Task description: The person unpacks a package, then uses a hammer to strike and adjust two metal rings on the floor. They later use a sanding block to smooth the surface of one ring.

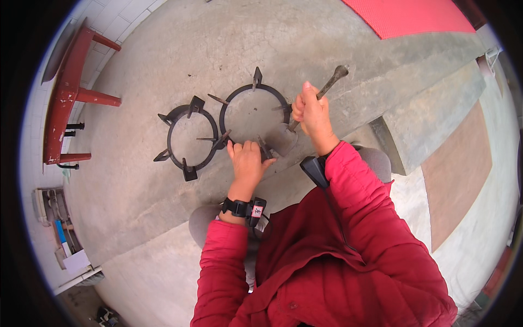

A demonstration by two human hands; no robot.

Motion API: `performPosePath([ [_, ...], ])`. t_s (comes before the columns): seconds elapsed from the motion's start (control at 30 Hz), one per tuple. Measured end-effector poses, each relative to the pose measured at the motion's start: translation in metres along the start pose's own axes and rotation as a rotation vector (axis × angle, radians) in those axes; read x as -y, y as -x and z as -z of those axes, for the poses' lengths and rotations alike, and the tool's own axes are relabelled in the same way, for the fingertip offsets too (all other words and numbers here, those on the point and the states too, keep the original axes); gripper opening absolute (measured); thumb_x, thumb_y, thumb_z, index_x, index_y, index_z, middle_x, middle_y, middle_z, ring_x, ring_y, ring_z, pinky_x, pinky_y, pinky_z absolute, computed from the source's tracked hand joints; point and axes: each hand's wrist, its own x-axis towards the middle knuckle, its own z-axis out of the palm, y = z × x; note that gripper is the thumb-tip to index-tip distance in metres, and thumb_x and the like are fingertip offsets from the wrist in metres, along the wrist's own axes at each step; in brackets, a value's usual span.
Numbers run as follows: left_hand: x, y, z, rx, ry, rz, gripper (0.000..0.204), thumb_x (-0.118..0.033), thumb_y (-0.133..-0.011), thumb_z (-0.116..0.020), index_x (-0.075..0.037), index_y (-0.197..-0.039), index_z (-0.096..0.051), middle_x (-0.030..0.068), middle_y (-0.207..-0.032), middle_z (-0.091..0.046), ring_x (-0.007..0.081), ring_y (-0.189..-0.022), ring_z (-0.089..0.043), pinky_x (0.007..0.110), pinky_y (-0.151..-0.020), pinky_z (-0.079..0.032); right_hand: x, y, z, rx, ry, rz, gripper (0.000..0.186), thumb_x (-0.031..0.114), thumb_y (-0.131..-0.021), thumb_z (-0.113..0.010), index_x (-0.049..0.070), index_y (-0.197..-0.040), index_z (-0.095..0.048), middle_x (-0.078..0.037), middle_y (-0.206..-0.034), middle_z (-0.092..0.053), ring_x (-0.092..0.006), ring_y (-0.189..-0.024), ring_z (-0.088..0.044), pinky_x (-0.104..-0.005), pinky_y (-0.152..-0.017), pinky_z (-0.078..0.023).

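Two black metal stove pot-stand rings with upright prongs lie side by side on the concrete floor. My left hand grips the near edge of the larger ring, its thumb stretched to the right. In my right hand, fingers wrapped around the handle, is a worn metal spatula. Its broad blade, slightly blurred, is beside the larger ring's near right prong; I cannot tell whether they touch. The knobbed handle end points up to the right. The smaller ring sits to the left, untouched by either hand.
A red wooden bench stands at the far left by a white tiled wall. At the top right lies a red mat. A raised concrete step is to my right. A blue-handled item rests at the lower left.
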Motion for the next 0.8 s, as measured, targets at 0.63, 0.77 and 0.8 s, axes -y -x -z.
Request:
performPosePath([
  [0.63,0.018,0.000,-0.012,-0.096,-0.017,-0.041,0.048,-0.038,-0.053,-0.076,-0.002,-0.077,-0.054,0.0085,-0.077,-0.052,0.0279,-0.080,-0.047,0.052,-0.094,-0.026,-0.022,-0.014,-0.010,0.022,0.062,-0.008,0.037,0.030,-0.091,-0.042,0.010,-0.063,-0.031,0.001,-0.050,-0.028,-0.0081,-0.041,-0.024,-0.0243,-0.038,-0.018],
  [0.77,0.009,-0.003,-0.011,-0.110,-0.015,-0.047,0.049,-0.038,-0.053,-0.076,-0.002,-0.078,-0.055,0.0086,-0.078,-0.052,0.0281,-0.081,-0.047,0.052,-0.095,-0.026,-0.009,-0.018,0.000,-0.019,0.072,0.079,0.036,0.030,-0.090,-0.045,0.010,-0.062,-0.034,0.003,-0.051,-0.030,-0.0071,-0.040,-0.026,-0.0235,-0.037,-0.020],
  [0.8,0.007,-0.005,-0.011,-0.109,-0.004,-0.044,0.049,-0.038,-0.054,-0.076,-0.002,-0.079,-0.055,0.0086,-0.079,-0.052,0.0282,-0.081,-0.047,0.052,-0.095,-0.025,-0.004,-0.019,0.003,-0.077,0.091,0.175,0.037,0.030,-0.090,-0.045,0.010,-0.061,-0.034,0.003,-0.051,-0.030,-0.0071,-0.040,-0.026,-0.0236,-0.037,-0.019],
])
